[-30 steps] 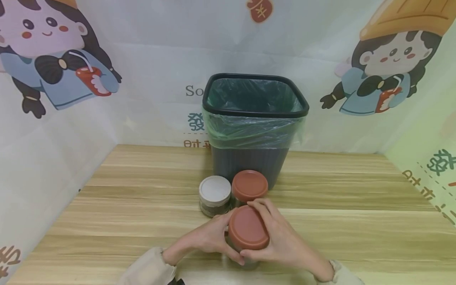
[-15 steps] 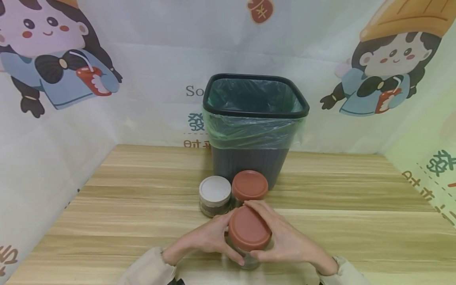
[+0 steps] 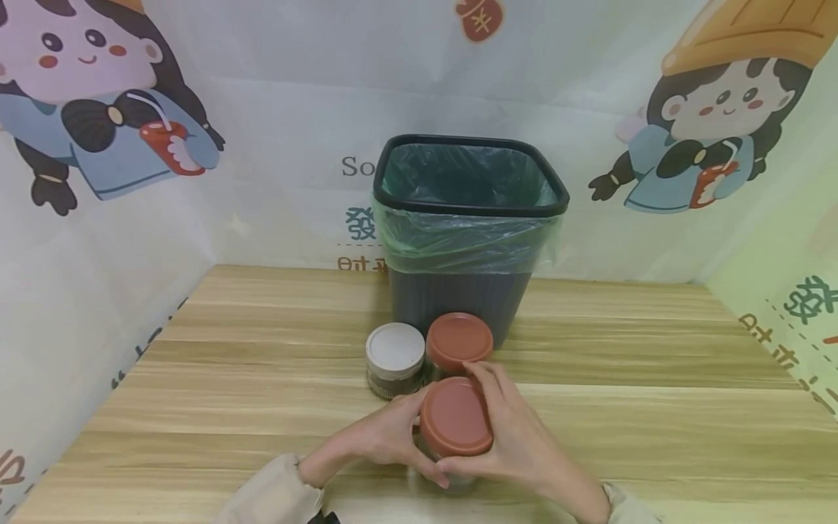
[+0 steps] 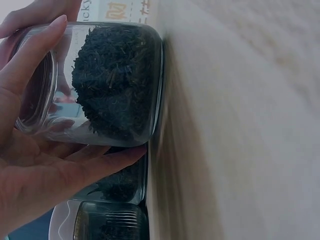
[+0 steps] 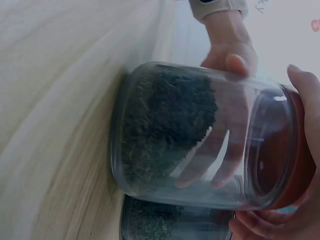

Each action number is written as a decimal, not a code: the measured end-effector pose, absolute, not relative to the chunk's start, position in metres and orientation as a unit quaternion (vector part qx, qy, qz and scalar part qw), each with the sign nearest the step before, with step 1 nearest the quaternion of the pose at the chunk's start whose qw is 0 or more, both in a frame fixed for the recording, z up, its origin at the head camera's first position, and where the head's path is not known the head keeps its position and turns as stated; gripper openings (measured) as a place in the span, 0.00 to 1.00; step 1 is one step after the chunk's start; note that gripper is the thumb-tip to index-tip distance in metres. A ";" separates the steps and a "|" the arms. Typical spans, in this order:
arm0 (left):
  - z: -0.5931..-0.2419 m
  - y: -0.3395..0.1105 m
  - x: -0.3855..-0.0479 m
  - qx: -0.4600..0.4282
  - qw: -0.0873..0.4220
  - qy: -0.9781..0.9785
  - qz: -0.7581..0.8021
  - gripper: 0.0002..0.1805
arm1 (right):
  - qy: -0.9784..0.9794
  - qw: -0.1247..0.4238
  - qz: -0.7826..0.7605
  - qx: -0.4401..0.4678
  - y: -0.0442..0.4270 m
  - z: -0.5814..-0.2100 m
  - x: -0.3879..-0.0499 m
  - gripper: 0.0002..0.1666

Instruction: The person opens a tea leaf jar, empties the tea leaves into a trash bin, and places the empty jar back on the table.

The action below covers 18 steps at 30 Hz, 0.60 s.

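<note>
A glass jar of dark dried leaves point(image 4: 117, 80) stands on the table under a reddish-brown lid point(image 3: 456, 416). My left hand point(image 3: 386, 433) grips the jar's glass side, thumb at the front and fingers behind. Around the lid's right side curl the thumb and fingers of my right hand point(image 3: 524, 444); in the right wrist view the lid point(image 5: 298, 150) sits on the jar's mouth. Just behind are a second jar with a reddish-brown lid point(image 3: 460, 340) and, to its left, a shorter ribbed jar with a white lid point(image 3: 396, 351).
A dark bin point(image 3: 458, 295) with a green plastic liner stands against the back wall, directly behind the jars. Printed sheets with cartoon figures point(image 3: 713, 138) cover the walls around the wooden table point(image 3: 655, 342).
My right hand shifted on the lid, its thumb moving right and then back left, its fingertips left and then right. My left hand holds its place on the glass.
</note>
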<state>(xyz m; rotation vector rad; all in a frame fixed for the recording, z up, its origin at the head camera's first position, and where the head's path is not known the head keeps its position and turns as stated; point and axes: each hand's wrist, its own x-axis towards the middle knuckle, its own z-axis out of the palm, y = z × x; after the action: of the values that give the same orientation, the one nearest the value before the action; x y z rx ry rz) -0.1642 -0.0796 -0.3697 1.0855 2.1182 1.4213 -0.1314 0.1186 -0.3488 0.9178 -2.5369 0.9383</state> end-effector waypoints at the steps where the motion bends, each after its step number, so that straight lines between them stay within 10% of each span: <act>1: -0.370 -0.080 -0.164 0.383 0.184 0.752 0.504 0.49 | -0.882 0.151 0.321 0.312 0.118 -0.349 -0.131 0.61; 18: -0.370 -0.080 -0.164 0.378 0.192 0.754 0.503 0.51 | -0.857 0.098 0.359 0.357 0.120 -0.347 -0.135 0.50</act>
<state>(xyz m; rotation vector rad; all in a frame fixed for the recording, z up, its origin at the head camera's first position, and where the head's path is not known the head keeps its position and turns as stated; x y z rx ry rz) -0.1638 -0.0802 -0.3696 1.0606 2.1161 1.4109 -0.1353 0.1202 -0.3470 1.0571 -2.5353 1.0620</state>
